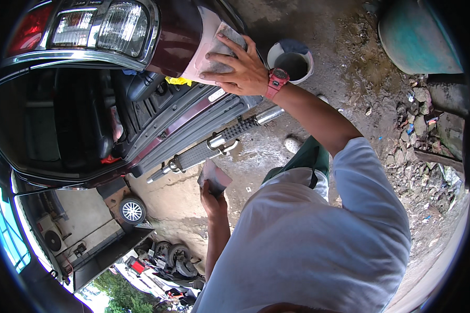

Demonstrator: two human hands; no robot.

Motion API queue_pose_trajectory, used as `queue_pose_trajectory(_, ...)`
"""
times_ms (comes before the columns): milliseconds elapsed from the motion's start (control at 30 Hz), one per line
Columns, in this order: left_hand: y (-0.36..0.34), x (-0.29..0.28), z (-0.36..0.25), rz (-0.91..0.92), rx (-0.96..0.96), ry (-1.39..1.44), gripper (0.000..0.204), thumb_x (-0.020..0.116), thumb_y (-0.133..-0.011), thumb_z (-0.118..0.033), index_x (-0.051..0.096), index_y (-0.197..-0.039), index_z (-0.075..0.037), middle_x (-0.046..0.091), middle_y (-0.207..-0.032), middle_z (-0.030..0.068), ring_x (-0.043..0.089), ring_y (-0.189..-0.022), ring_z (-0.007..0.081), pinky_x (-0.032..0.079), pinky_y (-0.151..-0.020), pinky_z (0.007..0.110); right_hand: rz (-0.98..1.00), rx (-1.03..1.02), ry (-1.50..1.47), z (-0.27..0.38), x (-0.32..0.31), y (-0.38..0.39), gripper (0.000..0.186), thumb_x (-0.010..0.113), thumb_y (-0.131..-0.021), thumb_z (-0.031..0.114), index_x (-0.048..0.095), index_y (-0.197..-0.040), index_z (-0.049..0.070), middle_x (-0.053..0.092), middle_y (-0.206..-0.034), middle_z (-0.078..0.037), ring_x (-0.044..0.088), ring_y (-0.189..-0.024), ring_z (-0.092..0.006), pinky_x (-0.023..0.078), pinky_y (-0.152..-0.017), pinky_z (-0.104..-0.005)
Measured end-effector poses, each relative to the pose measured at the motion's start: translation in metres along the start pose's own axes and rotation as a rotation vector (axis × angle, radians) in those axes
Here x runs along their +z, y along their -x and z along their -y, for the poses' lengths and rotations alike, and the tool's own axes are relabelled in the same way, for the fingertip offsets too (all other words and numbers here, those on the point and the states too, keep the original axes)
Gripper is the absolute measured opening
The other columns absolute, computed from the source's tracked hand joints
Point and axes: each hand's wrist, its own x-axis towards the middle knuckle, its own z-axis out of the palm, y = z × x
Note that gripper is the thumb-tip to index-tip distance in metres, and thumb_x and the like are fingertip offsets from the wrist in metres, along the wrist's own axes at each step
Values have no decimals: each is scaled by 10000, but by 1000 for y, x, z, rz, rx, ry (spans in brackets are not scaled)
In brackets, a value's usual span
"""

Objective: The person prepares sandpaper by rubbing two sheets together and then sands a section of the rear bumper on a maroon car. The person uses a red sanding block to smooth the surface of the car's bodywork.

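Observation:
My right hand [235,67], with a red watch [278,80] on its wrist, lies with fingers spread over a grey sanding pad [232,35]. It presses the pad against a pale pinkish patch [209,23] on the dark maroon car body [178,32], at the corner beside the open door. Lower down, my left hand [214,203] grips a flat grey sheet with pinkish areas [214,177], which looks like sandpaper. The left fingers are partly hidden behind that sheet, which is held off the car near the side step.
A tubular side step [193,155] runs below the door sill [164,128]. On the ground beyond my right wrist stands a whitish bucket [304,73] with dark contents. A green tub [415,39], rubble [420,135], a wheel [132,210] and piled scrap [175,261] lie farther off.

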Motion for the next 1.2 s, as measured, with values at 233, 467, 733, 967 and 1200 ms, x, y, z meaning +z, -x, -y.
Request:
queue_pose_trajectory(233, -18, -26, 13, 69, -29, -52, 394, 500, -1054, -211, 513, -1415, -53, 590, -1368, 147, 611, -1237, 308, 525, -1032, 442, -34, 3, -13, -14, -17, -14, 337, 610, -969, 435, 680, -1290, 514, 490, -1517, 37, 284, -1531, -361, 177, -1164, -681)
queue_pose_trajectory(467, -23, -32, 14, 41, -48, -42, 391, 504, -1053, -213, 520, -1409, -53, 615, -1336, 146, 624, -1221, 306, 529, -1024, 444, 12, -86, -67, -34, -11, -28, 354, 636, -950, 380, 697, -1280, 492, 503, -1470, 12, 277, -1529, -365, 222, -1171, -667)
queue_pose_trajectory(733, -20, -15, 11, -72, -64, -15, 295, 519, -1044, -210, 607, -1249, -17, 685, -1089, 79, 681, -925, 177, 531, -727, 290, -6, -98, -215, -41, 2, -20, 440, 763, -837, 275, 732, -1237, 455, 512, -1406, -30, 289, -1515, -389, 309, -1155, -641)
queue_pose_trajectory(967, -15, 2, 7, -111, -45, -13, 282, 511, -1047, -208, 611, -1238, -27, 681, -1074, 71, 675, -911, 177, 529, -728, 291, -17, -79, -241, -51, 21, 15, 506, 824, -785, 283, 719, -1251, 452, 489, -1418, -34, 280, -1509, -413, 303, -1149, -667)
queue_pose_trajectory(1200, -20, -22, 15, -42, -53, -35, 344, 511, -1044, -194, 557, -1345, -34, 628, -1261, 126, 634, -1128, 261, 521, -944, 390, 70, 11, -139, -37, 1, 35, 476, 798, -840, 342, 686, -1284, 471, 480, -1448, -11, 272, -1516, -413, 258, -1166, -688)
